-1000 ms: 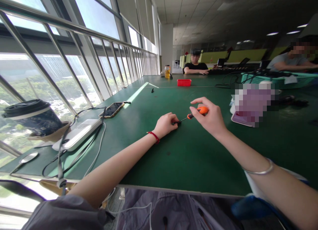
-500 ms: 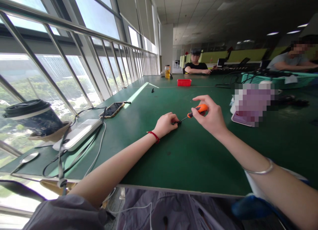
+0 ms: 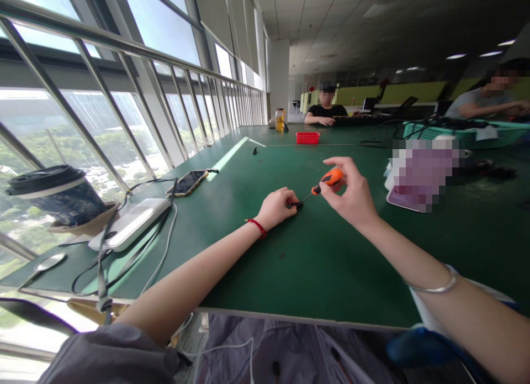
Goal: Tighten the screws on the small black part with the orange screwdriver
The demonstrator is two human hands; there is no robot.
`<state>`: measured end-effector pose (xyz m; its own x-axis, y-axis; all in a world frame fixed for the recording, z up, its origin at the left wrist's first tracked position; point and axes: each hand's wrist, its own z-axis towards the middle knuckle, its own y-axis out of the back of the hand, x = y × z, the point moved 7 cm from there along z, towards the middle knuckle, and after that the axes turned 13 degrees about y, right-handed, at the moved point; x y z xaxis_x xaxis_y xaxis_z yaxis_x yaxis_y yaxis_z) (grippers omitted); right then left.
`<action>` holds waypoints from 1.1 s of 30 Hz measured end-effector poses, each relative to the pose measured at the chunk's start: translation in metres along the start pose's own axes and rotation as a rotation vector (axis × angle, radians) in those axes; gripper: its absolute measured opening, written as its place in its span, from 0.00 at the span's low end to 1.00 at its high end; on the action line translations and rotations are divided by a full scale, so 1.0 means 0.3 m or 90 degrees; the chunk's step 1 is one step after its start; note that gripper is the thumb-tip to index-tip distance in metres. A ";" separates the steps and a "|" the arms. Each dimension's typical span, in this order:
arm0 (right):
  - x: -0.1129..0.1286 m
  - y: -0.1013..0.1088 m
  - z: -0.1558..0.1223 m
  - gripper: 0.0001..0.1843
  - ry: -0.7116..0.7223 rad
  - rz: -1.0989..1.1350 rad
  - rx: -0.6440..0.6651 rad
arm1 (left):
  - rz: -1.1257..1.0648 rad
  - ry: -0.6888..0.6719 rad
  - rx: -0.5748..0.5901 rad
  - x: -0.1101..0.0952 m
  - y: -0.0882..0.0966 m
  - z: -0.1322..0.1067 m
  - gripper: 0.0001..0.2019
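Observation:
My left hand (image 3: 276, 208) rests on the green tabletop, its fingers pinching a small black part (image 3: 297, 204) whose kind is too small to make out. To the right, my right hand (image 3: 350, 192) holds an orange and black screwdriver (image 3: 332, 177) by its handle, between thumb and fingers. The handle leans up and to the right, while the thin metal shaft slants down to the left. Its tip meets the black part or lies right beside it; I cannot tell which. My fingers cover much of the part.
Left are a lidded cup (image 3: 58, 196), a white device (image 3: 130, 224) with cables, a phone (image 3: 188, 183) and a spoon-like object (image 3: 49, 262). Ahead stand a red tray (image 3: 307, 138) and a jar (image 3: 279, 120). Right are a purple object (image 3: 426, 177) and a green basket (image 3: 488, 134). Two people sit beyond.
The screwdriver's handle has tilted slightly more upright, and my right index finger has shifted a little. My left hand stays on the black part. The person at the far end has moved their arms.

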<state>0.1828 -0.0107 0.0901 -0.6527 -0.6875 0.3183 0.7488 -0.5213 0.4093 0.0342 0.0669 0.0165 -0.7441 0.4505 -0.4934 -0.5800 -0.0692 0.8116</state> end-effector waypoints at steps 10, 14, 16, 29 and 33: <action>-0.015 -0.003 -0.005 0.13 -0.071 -0.034 0.021 | 0.003 -0.002 0.002 -0.001 0.000 0.000 0.06; -0.013 0.003 -0.005 0.22 -0.036 -0.023 -0.014 | -0.004 -0.001 0.003 0.002 -0.002 0.000 0.06; -0.020 0.010 -0.006 0.26 -0.045 -0.035 -0.035 | -0.003 0.000 0.004 0.002 -0.002 -0.001 0.06; 0.018 -0.017 -0.010 0.09 -0.003 0.031 0.038 | 0.009 -0.006 -0.001 0.000 -0.003 0.000 0.06; 0.027 -0.024 -0.009 0.09 0.013 0.040 0.048 | 0.008 -0.005 -0.004 -0.003 0.000 -0.002 0.06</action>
<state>0.1725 -0.0139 0.0874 -0.6017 -0.7280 0.3285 0.7767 -0.4374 0.4532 0.0347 0.0659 0.0167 -0.7482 0.4570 -0.4811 -0.5731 -0.0797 0.8156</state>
